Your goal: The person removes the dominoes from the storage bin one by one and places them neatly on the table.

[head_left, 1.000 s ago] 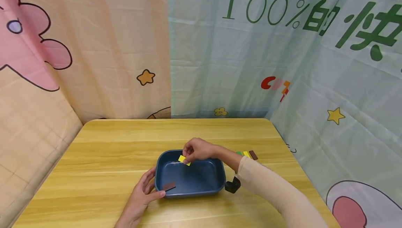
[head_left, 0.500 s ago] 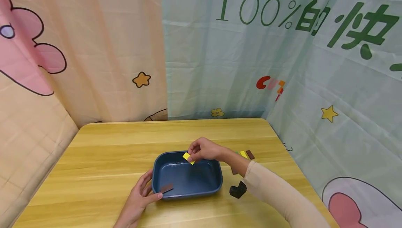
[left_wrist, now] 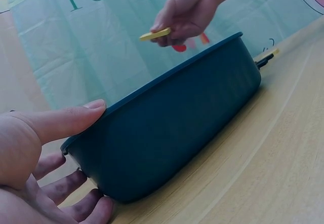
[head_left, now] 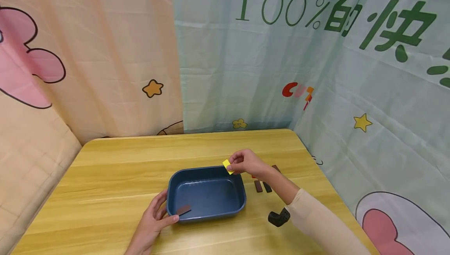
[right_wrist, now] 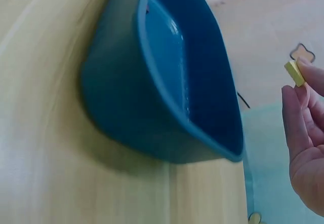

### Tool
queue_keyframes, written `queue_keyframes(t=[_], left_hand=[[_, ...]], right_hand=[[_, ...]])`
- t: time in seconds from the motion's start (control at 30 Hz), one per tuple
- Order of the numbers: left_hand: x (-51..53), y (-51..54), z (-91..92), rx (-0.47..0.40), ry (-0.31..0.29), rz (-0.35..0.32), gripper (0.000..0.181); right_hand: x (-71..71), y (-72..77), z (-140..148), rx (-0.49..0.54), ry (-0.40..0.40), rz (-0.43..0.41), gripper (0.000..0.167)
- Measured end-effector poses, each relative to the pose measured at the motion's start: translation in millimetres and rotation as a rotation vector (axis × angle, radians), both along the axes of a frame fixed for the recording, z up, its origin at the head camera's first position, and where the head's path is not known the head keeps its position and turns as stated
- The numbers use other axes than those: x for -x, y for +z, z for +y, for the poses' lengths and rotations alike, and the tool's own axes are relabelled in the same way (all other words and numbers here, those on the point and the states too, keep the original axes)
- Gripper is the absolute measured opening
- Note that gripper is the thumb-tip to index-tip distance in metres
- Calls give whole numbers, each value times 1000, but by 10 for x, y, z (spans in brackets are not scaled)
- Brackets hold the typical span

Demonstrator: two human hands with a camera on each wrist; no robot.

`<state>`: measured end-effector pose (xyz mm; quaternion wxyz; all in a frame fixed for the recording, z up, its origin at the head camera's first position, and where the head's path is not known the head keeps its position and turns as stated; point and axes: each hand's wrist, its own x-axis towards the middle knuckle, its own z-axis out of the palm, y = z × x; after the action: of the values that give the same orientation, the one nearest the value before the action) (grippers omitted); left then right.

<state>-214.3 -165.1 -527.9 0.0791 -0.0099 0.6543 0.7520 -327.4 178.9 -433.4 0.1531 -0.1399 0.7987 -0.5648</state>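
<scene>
A dark blue plastic basin (head_left: pixel 207 216) stands on the wooden table with one brown domino-like tile (head_left: pixel 184 209) lying in its near left corner. My left hand (head_left: pixel 152 219) holds the basin's left end, its thumb on the rim and its fingers against the outer wall, as the left wrist view also shows. Between thumb and fingers, my right hand (head_left: pixel 249 164) pinches a small yellow tile (head_left: pixel 227 166) above the basin's far right corner. The right wrist view shows that yellow tile (right_wrist: pixel 294 73) clear of the rim.
Right of the basin lie a brown tile (head_left: pixel 258 186), a black tile (head_left: pixel 267 187) and another brown tile (head_left: pixel 276 168), partly behind the right arm. A black angular object (head_left: pixel 279 218) lies nearer on the table (head_left: pixel 116 177). Printed curtains (head_left: pixel 218 59) hang behind.
My right hand has moved right and slightly up with the yellow tile, from over the basin's middle to its far right corner. My left hand stays on the basin.
</scene>
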Motion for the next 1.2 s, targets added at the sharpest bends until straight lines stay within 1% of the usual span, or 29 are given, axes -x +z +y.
queue_keyframes(t=[0.13,0.3,0.5,0.63,0.77,0.87,0.97,1.1,1.2], left_hand=[[-11,10,-14,-1,-4,-1,89],[-26,12,-14,3,-8,-6,90],[-32,-7,-17,14,-10,-10,89],[-30,-17,-12,15,-14,-5,89],[-23,-23,-3,13,-18,-2,88],[-18,-23,3,13,-22,-3,88],[-16,-19,3,19,-22,-6,88],[-8,-11,-7,31,-20,-4,88],[3,-6,-14,29,-20,-2,88]], right_hand=[[-110,-108,174,48,-80,-37,22],[-278,-324,396,64,-174,-45,22],[-425,-525,584,90,-249,-71,27],[-487,-618,668,127,-276,-97,27],[-554,-692,752,142,-291,-98,27],[-621,-739,816,120,-310,-102,25],[-695,-789,877,78,-319,-118,24],[-781,-844,938,28,-287,-137,22],[-819,-884,956,2,-270,-133,20]])
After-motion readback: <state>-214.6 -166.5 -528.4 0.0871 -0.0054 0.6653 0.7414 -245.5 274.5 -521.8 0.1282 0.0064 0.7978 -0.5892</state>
